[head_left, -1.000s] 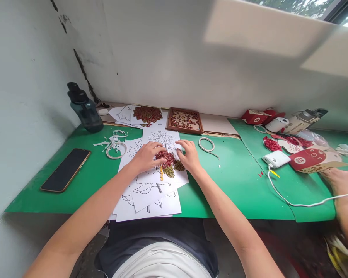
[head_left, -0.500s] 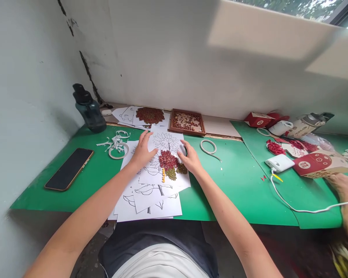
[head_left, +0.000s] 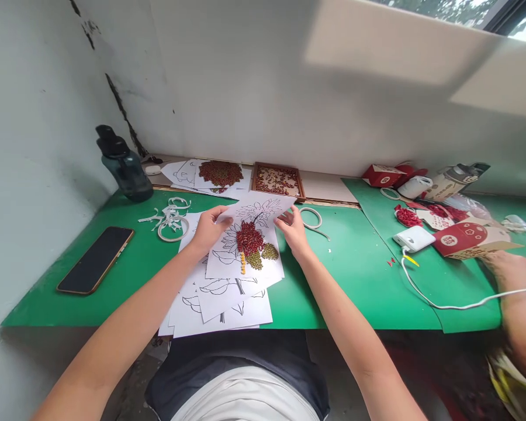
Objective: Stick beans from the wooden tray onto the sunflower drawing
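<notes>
Sheet lifted; left hand, right hand gripping edges.

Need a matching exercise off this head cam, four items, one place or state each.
1. black phone
2. wooden tray
3. lifted paper sheet
4. dark bottle

A. near the left wall, black lid on
B. held by left hand and right hand
C. flat on the green surface
D. near the back wall, holding small red pieces

Pairs: 1-C, 2-D, 3-B, 4-A
</notes>
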`<state>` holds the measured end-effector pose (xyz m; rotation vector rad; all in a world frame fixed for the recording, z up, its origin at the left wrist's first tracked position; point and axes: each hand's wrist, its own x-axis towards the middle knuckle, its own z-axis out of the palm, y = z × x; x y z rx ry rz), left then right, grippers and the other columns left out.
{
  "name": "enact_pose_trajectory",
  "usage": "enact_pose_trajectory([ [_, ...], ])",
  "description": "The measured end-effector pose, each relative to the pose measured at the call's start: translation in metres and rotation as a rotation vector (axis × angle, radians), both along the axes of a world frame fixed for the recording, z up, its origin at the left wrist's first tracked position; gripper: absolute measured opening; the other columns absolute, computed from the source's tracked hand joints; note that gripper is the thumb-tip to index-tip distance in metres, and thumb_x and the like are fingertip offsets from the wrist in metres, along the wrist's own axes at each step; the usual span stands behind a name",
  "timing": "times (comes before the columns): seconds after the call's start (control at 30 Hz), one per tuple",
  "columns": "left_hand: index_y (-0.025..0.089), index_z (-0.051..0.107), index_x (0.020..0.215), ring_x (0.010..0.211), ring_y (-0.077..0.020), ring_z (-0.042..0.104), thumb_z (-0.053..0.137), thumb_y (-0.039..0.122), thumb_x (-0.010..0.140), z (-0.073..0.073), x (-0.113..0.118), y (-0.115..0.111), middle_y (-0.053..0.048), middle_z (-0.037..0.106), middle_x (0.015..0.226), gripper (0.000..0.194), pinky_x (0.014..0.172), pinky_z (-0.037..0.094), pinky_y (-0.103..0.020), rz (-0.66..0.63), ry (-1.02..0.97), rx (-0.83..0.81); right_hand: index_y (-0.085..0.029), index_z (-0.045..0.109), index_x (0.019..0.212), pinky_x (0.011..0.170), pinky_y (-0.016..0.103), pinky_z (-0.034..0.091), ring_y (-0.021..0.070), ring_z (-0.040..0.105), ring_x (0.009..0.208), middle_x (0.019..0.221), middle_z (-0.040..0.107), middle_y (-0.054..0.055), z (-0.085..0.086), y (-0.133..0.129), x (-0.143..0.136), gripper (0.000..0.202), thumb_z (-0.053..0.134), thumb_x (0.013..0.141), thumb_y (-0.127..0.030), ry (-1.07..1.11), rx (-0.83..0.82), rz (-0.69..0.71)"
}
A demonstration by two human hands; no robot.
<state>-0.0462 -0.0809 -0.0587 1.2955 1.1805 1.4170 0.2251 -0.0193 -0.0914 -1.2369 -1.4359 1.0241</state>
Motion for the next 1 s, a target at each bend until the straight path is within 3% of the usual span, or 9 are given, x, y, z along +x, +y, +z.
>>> enact_pose_trajectory([
  [0.13, 0.021, 0.076, 0.094, 0.092, -0.0235, 0.068, 0.096, 0.051, 0.064, 0.003, -0.004, 0.000, -0.004, 0.076, 0.096, 0.047, 0.090, 0.054, -0.037, -0.013, -0.192, -0.116, -0.029, 0.065, 0.119, 0.101, 0.045, 0.062, 0.0252, 0.073, 0.108, 0.107, 0.075, 0.003, 0.007, -0.001, 0.003, 0.057, 0.088, 0.075, -0.056, 0.281, -0.151, 0.062],
  [0.2, 0.021, 0.076, 0.097, 0.094, -0.0242, 0.069, 0.097, 0.051, 0.063, 0.004, -0.005, 0.000, -0.004, 0.076, 0.098, 0.050, 0.091, 0.055, -0.038, -0.017, -0.214, -0.142, -0.026, 0.069, 0.098, 0.093, 0.040, 0.063, 0.0228, 0.073, 0.098, 0.095, 0.074, 0.001, 0.011, -0.003, 0.003, 0.049, 0.092, 0.069, -0.059, 0.318, -0.171, 0.045],
  [0.27, 0.020, 0.077, 0.101, 0.100, -0.0273, 0.071, 0.097, 0.052, 0.064, 0.004, -0.005, -0.001, -0.006, 0.078, 0.102, 0.053, 0.097, 0.054, -0.042, -0.046, -0.218, -0.179, -0.025, 0.070, 0.088, 0.089, 0.037, 0.062, 0.0205, 0.071, 0.091, 0.090, 0.073, 0.000, 0.014, -0.005, 0.003, 0.048, 0.093, 0.068, -0.062, 0.328, -0.150, 0.019],
  [0.4, 0.019, 0.079, 0.107, 0.120, -0.0365, 0.071, 0.100, 0.051, 0.061, 0.001, -0.002, -0.004, -0.011, 0.081, 0.118, 0.060, 0.110, 0.051, -0.052, -0.110, -0.215, -0.318, -0.026, 0.073, 0.088, 0.090, 0.037, 0.061, 0.0199, 0.070, 0.091, 0.092, 0.074, -0.001, 0.020, -0.010, -0.001, 0.046, 0.094, 0.067, -0.061, 0.347, -0.091, -0.008],
  [0.57, 0.018, 0.082, 0.111, 0.134, -0.0410, 0.065, 0.102, 0.052, 0.061, -0.003, 0.000, -0.005, -0.014, 0.078, 0.130, 0.063, 0.122, 0.043, -0.057, -0.115, -0.227, -0.297, -0.027, 0.069, 0.086, 0.095, 0.039, 0.060, 0.0219, 0.070, 0.096, 0.093, 0.074, 0.000, 0.023, -0.011, -0.002, 0.045, 0.091, 0.068, -0.062, 0.352, -0.026, -0.025],
  [0.73, 0.016, 0.082, 0.110, 0.121, -0.0393, 0.072, 0.102, 0.043, 0.062, -0.003, 0.000, -0.003, -0.015, 0.080, 0.123, 0.059, 0.113, 0.052, -0.059, -0.082, -0.326, -0.337, -0.030, 0.068, 0.122, 0.100, 0.044, 0.059, 0.0282, 0.072, 0.116, 0.124, 0.078, 0.005, 0.025, -0.012, -0.003, 0.061, 0.087, 0.074, -0.062, 0.280, -0.052, 0.031],
  [1.0, 0.015, 0.079, 0.113, 0.108, -0.0364, 0.077, 0.095, 0.026, 0.070, 0.004, -0.002, -0.004, -0.016, 0.080, 0.119, 0.046, 0.103, 0.061, -0.059, -0.084, -0.437, -0.420, -0.027, 0.075, 0.121, 0.108, 0.047, 0.058, 0.0310, 0.072, 0.123, 0.132, 0.078, 0.007, 0.036, -0.025, -0.009, 0.061, 0.096, 0.069, -0.051, 0.359, -0.212, 0.320],
])
